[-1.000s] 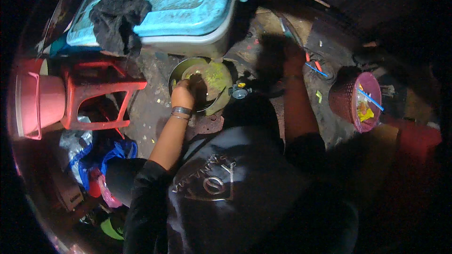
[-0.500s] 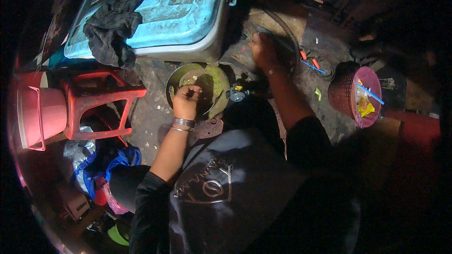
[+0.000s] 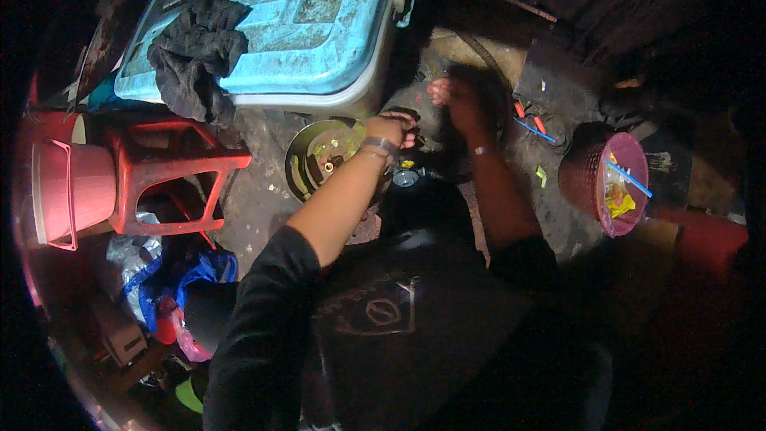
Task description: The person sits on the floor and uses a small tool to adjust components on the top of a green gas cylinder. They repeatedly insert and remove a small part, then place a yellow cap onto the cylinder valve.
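Note:
My left hand (image 3: 393, 128), with a bracelet at the wrist, is just right of a round metal bowl (image 3: 298, 143). Its fingers are curled; whatever they hold, if anything, is hidden. Inside the bowl lie greenish and brownish pieces (image 3: 336, 149), too dim to name. Farther right, in shadow, my right hand (image 3: 452, 94) has its fingers drawn together, and I cannot make out what is in them. The two hands are apart. A small silvery round object (image 3: 405, 178) with a yellow bit (image 3: 408, 164) beside it sits below my left hand.
A large cooler box with a blue lid (image 3: 295, 48) carries a dark cloth (image 3: 195, 56). At left are a red stool (image 3: 179, 175), a pink bucket (image 3: 80, 191) and blue plastic bags (image 3: 209, 266). Right are orange-handled tools (image 3: 538, 123) and a pink basket (image 3: 581, 175) with scraps.
My left hand has moved right from over the bowl toward my right hand, exposing more of the bowl's contents. My right hand has shifted slightly right and down.

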The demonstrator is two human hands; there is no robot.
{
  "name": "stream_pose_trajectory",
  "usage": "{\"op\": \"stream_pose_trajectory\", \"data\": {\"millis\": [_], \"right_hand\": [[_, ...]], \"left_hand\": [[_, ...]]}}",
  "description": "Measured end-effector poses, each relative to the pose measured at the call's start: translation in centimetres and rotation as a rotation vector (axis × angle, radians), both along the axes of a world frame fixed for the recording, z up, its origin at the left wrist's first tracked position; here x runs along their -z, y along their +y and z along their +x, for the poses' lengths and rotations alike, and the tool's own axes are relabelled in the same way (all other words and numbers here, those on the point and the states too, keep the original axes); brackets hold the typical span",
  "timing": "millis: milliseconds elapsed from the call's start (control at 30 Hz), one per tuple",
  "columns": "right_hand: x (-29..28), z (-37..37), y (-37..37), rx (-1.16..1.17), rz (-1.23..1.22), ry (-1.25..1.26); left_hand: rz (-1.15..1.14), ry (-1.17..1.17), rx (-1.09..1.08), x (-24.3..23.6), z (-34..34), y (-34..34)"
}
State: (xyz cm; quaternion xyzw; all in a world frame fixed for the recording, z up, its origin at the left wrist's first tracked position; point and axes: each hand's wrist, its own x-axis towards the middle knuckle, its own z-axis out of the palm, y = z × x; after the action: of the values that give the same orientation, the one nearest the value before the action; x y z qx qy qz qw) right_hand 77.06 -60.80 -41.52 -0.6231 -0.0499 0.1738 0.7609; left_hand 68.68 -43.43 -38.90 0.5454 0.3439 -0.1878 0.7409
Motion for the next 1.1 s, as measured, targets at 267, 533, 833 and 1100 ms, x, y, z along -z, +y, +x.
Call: {"op": "stream_pose_trajectory", "data": {"millis": [267,533,833,1100], "right_hand": [[-4.1,-3.7,0.6,0.039,0.132,0.062],[-3.7,-6.3,1.7,0.029,0.095,0.107],[-3.8,-12.7,13.3,-0.452,-0.247,-0.379],[-2.2,-12.6,16.6,-0.521,-0.464,-0.71]], "left_hand": [[0.907,0.006,0.514,6.1,6.5,-1.5],[0.227,-0.15,-0.126,-0.7,-2.8,-2.4],[0.484,-0.08,0.566,-11.6,-25.1,12.2],[0.524,-0.083,0.183,-12.0,-27.0,15.3]]}}
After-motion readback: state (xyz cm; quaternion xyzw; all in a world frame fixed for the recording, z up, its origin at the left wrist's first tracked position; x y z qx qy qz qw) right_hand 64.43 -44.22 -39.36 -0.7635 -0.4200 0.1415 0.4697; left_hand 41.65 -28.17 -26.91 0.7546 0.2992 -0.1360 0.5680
